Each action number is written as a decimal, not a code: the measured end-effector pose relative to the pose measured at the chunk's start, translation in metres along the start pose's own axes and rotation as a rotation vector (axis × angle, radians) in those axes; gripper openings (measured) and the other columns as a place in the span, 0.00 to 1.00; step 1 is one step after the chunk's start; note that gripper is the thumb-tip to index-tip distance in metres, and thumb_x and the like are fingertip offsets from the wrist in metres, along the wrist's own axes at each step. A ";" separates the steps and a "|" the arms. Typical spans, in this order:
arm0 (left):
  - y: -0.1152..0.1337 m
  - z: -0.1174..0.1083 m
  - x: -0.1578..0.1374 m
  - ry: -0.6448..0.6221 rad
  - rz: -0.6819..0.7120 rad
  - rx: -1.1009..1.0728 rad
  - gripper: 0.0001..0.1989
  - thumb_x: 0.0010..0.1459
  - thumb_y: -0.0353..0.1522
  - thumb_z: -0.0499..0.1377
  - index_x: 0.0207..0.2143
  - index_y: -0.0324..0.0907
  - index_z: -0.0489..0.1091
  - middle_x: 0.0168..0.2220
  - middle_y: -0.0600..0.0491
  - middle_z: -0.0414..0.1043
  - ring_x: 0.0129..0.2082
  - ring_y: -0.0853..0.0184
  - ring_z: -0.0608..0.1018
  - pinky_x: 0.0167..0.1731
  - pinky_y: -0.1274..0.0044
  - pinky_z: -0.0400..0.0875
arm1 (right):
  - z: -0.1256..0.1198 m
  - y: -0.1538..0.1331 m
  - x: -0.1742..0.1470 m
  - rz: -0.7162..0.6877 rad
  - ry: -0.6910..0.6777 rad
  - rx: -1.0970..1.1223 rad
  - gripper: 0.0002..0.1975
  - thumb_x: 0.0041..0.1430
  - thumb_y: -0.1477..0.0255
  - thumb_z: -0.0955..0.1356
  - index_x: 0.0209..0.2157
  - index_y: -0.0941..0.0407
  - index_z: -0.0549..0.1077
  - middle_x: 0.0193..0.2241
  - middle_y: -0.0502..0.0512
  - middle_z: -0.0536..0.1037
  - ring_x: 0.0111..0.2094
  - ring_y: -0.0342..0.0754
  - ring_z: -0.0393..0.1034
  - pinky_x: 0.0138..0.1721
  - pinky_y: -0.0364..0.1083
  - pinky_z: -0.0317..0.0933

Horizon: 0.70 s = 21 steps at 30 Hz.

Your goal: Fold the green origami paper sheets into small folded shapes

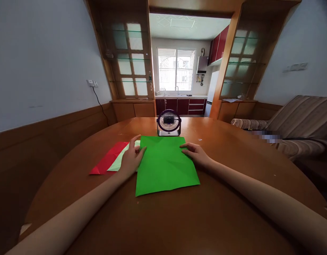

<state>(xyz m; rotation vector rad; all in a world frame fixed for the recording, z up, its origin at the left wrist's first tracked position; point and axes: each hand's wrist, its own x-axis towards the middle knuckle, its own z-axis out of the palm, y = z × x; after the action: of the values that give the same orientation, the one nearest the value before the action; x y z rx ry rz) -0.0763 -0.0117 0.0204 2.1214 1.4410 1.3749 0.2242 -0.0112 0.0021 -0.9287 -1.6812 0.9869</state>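
A bright green sheet of paper (166, 166) lies over the wooden table in front of me, faintly creased across its middle. At its left edge is my left hand (131, 157), thumb on top of the sheet and the index finger near the far left corner. My right hand (196, 154) has the right edge between thumb and fingers, close to the far corner. Partly under my left hand, a pale green sheet (118, 161) overlaps a red sheet (105, 163) on the table.
Just beyond the green paper stands a small dark round fan (168, 122) on the table (163, 223). A striped sofa (298, 124) is at the right. A black cord (99, 102) hangs from a wall socket at the left. Behind the table, a doorway opens to a kitchen.
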 end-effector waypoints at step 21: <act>0.019 0.013 -0.023 -0.562 0.646 0.330 0.13 0.65 0.35 0.53 0.48 0.44 0.73 0.53 0.47 0.70 0.52 0.59 0.72 0.53 0.65 0.67 | -0.025 0.002 -0.041 -0.474 -0.297 -0.843 0.16 0.66 0.76 0.60 0.49 0.54 0.74 0.52 0.59 0.74 0.52 0.49 0.71 0.52 0.50 0.68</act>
<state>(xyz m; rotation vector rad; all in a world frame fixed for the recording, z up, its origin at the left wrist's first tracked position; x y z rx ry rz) -0.0563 -0.0360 0.0123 3.0268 0.8250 0.5811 0.2591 -0.0426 -0.0078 -0.8402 -2.4911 0.0611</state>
